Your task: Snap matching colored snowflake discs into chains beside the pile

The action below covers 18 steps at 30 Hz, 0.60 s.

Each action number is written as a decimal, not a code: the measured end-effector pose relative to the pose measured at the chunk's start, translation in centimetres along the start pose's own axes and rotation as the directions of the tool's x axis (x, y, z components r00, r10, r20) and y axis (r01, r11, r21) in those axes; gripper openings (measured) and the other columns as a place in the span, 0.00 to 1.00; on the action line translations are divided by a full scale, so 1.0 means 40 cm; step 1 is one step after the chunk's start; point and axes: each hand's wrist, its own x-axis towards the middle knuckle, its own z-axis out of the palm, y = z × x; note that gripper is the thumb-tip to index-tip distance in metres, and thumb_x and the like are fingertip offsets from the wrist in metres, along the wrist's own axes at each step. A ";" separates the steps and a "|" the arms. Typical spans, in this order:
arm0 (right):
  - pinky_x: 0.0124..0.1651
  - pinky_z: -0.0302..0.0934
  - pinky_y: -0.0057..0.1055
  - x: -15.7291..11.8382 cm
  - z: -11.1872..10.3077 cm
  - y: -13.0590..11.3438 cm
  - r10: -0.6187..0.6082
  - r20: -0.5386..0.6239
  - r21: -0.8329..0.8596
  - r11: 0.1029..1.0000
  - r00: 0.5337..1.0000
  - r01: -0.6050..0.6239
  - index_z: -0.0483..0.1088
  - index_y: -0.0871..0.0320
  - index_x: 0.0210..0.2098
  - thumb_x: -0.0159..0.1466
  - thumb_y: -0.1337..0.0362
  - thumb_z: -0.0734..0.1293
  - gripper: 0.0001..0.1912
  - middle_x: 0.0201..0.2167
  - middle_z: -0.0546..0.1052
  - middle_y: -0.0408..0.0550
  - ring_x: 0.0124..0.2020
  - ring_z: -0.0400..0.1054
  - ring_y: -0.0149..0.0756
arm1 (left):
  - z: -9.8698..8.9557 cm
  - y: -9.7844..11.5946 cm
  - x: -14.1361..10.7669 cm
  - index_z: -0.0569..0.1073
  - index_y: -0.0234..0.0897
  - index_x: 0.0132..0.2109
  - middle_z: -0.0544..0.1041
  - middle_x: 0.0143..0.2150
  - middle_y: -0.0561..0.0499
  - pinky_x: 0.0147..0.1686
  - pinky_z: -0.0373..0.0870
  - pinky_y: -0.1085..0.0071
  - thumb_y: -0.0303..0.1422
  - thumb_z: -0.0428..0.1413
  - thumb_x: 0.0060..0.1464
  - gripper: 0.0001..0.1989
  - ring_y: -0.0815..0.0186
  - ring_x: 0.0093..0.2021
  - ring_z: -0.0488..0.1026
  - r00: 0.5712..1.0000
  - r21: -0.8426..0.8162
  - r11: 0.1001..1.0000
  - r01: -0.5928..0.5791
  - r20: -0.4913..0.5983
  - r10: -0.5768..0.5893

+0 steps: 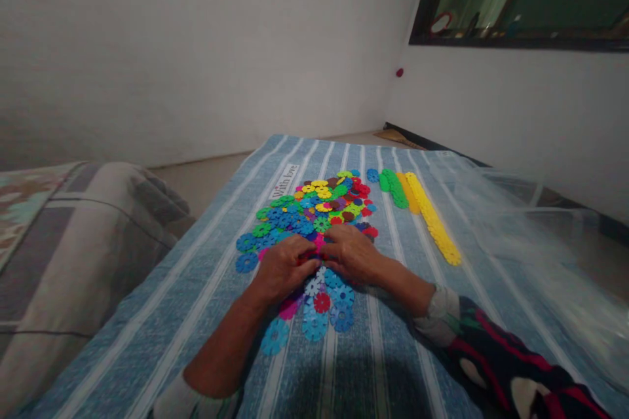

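Many toothed plastic discs lie in a loose pile on a blue striped cloth. My left hand and my right hand meet at the near part of the pile, fingers bent toward each other. Pink discs show between the fingertips, but whether they are gripped is too unclear to tell. Light blue discs and a red disc lie just below the hands. To the right, overlapping discs form a long yellow row, a shorter orange row and green rows, beside blue discs.
A clear plastic container stands along the cloth's right side. A cloth-covered seat or bed is at the left. White walls and a dark-framed window are behind.
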 end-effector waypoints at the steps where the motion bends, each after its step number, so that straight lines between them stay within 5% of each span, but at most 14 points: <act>1: 0.44 0.54 0.35 -0.002 0.008 0.001 0.013 -0.001 -0.008 1.000 1.000 -0.013 0.76 0.56 0.40 0.66 0.60 0.66 0.09 0.41 0.73 0.52 0.45 0.64 0.41 | 0.003 0.000 0.000 0.77 0.36 0.36 0.76 0.35 0.47 0.39 0.66 0.68 0.35 0.57 0.51 0.09 0.61 0.38 0.72 0.999 0.047 0.999 -0.021 0.028 0.020; 7: 0.46 0.54 0.34 -0.023 0.031 0.040 0.111 0.008 -0.026 0.993 0.994 -0.111 0.76 0.58 0.36 0.66 0.64 0.66 0.07 0.40 0.73 0.52 0.46 0.62 0.41 | -0.003 0.009 -0.003 0.77 0.37 0.33 0.74 0.32 0.48 0.36 0.63 0.68 0.31 0.56 0.51 0.05 0.62 0.37 0.69 0.984 0.193 0.979 -0.062 0.176 0.027; 18: 0.47 0.54 0.36 -0.012 0.040 -0.009 0.084 0.004 0.008 0.996 0.996 -0.084 0.79 0.56 0.36 0.65 0.61 0.67 0.08 0.41 0.71 0.52 0.48 0.60 0.42 | -0.032 0.013 -0.014 0.72 0.37 0.21 0.68 0.25 0.53 0.26 0.54 0.71 0.29 0.54 0.43 0.06 0.67 0.28 0.65 0.957 0.072 0.997 -0.020 0.292 -0.002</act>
